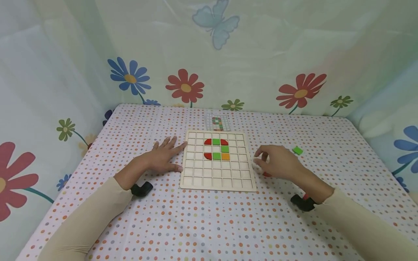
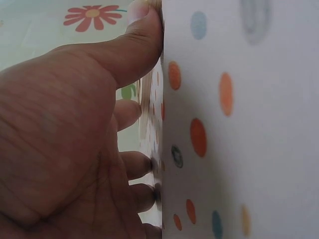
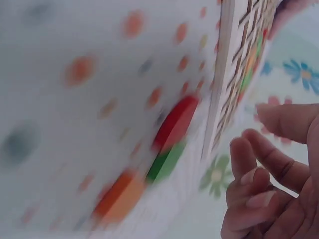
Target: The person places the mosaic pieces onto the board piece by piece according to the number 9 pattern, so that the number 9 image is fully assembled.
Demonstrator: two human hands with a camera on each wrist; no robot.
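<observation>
A wooden grid board [image 1: 202, 183] lies on the table, bearing several red, green and orange tiles, among them an orange square [image 1: 225, 156] and a red rounded tile [image 1: 208, 156]. My left hand [image 1: 161, 156] is spread flat at the board's left side, its thumb and forefinger right at the edge. Off the right edge hovers my right hand [image 1: 279, 161], fingers loosely bent and holding nothing. Below it, partly hidden in the head view, is a loose red tile [image 3: 175, 122]. A green tile [image 3: 166, 163] and an orange tile [image 3: 119, 196] show beside it in the right wrist view.
Behind the board lies a printed pattern card [image 1: 218, 122] with a small grid of coloured shapes. A loose green tile [image 1: 297, 150] sits to the right, past my right hand. The dotted tablecloth [image 1: 196, 224] meets a flowered curtain [image 1: 248, 65] at the back.
</observation>
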